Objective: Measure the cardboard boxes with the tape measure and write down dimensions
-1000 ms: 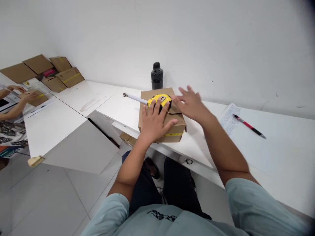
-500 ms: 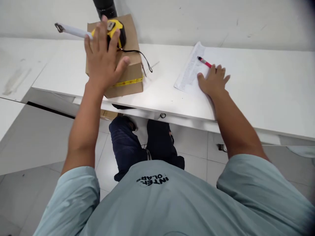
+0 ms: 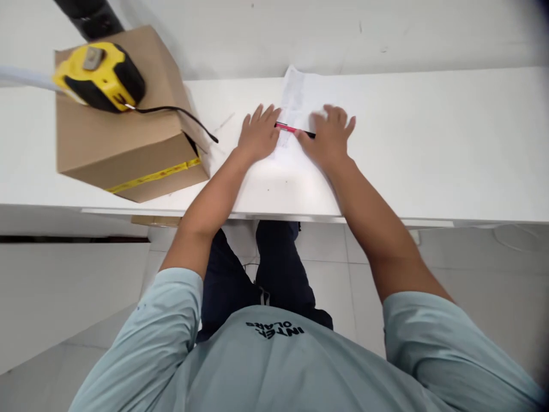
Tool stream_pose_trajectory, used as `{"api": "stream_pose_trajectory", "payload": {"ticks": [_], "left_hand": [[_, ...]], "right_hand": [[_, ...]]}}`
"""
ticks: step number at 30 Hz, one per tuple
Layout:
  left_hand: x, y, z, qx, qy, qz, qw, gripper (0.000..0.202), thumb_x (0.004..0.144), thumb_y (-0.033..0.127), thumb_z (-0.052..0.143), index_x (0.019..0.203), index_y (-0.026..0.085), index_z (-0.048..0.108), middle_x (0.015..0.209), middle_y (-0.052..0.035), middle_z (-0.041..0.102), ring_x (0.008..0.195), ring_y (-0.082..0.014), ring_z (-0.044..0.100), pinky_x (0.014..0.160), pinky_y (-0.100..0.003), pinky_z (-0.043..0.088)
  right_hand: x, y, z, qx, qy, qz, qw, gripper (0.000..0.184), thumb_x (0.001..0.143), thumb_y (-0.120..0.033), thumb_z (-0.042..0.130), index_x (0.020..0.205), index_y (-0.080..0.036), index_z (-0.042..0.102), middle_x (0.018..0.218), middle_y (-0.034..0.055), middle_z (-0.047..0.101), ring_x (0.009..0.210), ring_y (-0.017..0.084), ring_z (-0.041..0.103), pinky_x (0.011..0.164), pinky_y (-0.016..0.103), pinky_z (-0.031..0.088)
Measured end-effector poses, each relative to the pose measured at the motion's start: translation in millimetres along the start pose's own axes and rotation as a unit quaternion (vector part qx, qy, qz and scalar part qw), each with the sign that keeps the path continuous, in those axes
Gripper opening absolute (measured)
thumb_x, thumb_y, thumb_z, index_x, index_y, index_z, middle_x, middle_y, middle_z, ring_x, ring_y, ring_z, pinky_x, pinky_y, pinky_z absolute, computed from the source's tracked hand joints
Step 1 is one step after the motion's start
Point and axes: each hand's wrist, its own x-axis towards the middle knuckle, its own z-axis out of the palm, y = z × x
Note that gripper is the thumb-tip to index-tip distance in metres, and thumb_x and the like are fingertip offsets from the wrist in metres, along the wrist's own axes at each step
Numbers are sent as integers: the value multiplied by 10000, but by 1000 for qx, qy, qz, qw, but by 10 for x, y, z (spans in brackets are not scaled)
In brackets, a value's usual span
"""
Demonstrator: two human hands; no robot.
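My left hand (image 3: 257, 134) lies flat on the white table (image 3: 429, 149), fingers spread, beside the left end of a red and black pen (image 3: 294, 130). My right hand (image 3: 328, 137) rests over the pen's right end and a printed sheet of paper (image 3: 298, 91), fingers spread and slightly blurred. The pen lies between the two hands on the paper. Neither hand grips anything. A yellow and black tape measure (image 3: 100, 74), its white blade pulled out to the left, sits on a cardboard box (image 3: 124, 143) at the left.
A black bottle (image 3: 90, 17) stands behind the box against the white wall. The tape measure's black strap (image 3: 180, 114) trails off the box top. Below the table edge are my dark trousers and a tiled floor (image 3: 472, 269).
My left hand left the tape measure on the box and came to the pen. My right hand shifted along the paper onto the pen. The view swung left to right and down.
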Motion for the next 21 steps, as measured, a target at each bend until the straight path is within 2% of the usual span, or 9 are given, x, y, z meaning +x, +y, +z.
{"api": "stream_pose_trajectory", "payload": {"ticks": [3,5,8,9,11,13,15,18,21], "left_hand": [[6,-79,14,3,-23,-7,1000,770,1033,517,439,1711,174,309,1765,-107,348,1676,-318,207,1356,-552,93],[-49,-88,-18,2,-21,-10,1000,849,1011,522,484,1737,175,214,1765,-95,348,1679,-298,200,1364,-523,86],[-27,-87,-10,-31,-16,-18,999,863,966,672,522,1701,265,321,1746,-19,392,1678,-276,190,1372,-494,74],[8,-84,15,-49,-11,-24,998,855,950,742,506,1660,278,397,1733,1,414,1680,-272,164,1375,-490,43],[71,-61,73,-92,7,-47,995,886,926,862,420,1561,252,518,1693,4,475,1682,-257,77,1371,-486,-70],[65,7,104,-130,39,-72,988,947,915,932,300,1481,222,570,1639,-6,541,1670,-227,-16,1343,-474,-197],[-46,122,86,-152,89,-88,980,967,924,942,223,1464,217,566,1625,2,553,1655,-189,-92,1312,-451,-278],[-297,286,7,-160,167,-94,968,909,971,890,247,1548,234,496,1702,40,450,1653,-148,-198,1316,-456,-274],[-374,283,-36,-156,170,-87,969,871,994,840,313,1613,239,436,1760,54,348,1659,-149,-230,1349,-496,-198]], "right_hand": [[86,72,-43,25,-53,-39,998,372,1002,-634,578,1115,-303,702,1475,78,619,1590,344,239,1297,707,64],[133,88,-121,19,-54,-66,996,295,1020,-586,584,1025,-321,713,1474,29,631,1591,297,218,1326,658,-33],[139,91,-276,0,45,-64,997,317,1073,-518,511,1051,-291,730,1540,56,573,1548,264,288,1331,577,-97],[122,87,-315,4,108,-63,992,385,1090,-537,455,1103,-277,738,1528,92,563,1512,266,344,1335,564,-33],[69,67,-343,36,233,-61,970,572,1085,-651,331,1181,-260,736,1387,160,602,1353,277,492,1277,549,230],[7,31,-293,95,270,-50,957,689,1036,-767,262,1152,-262,716,1163,160,649,1128,277,586,1086,517,452],[-50,-16,-190,154,222,-16,963,645,996,-830,308,1076,-284,643,950,95,651,936,252,604,906,474,528],[-124,-90,-47,198,148,5,969,545,924,-859,494,948,-315,518,823,14,602,821,211,585,815,433,537],[-186,-149,-11,257,91,-28,962,572,843,-845,637,844,-311,433,725,-33,517,684,181,533,716,404,523]]}}
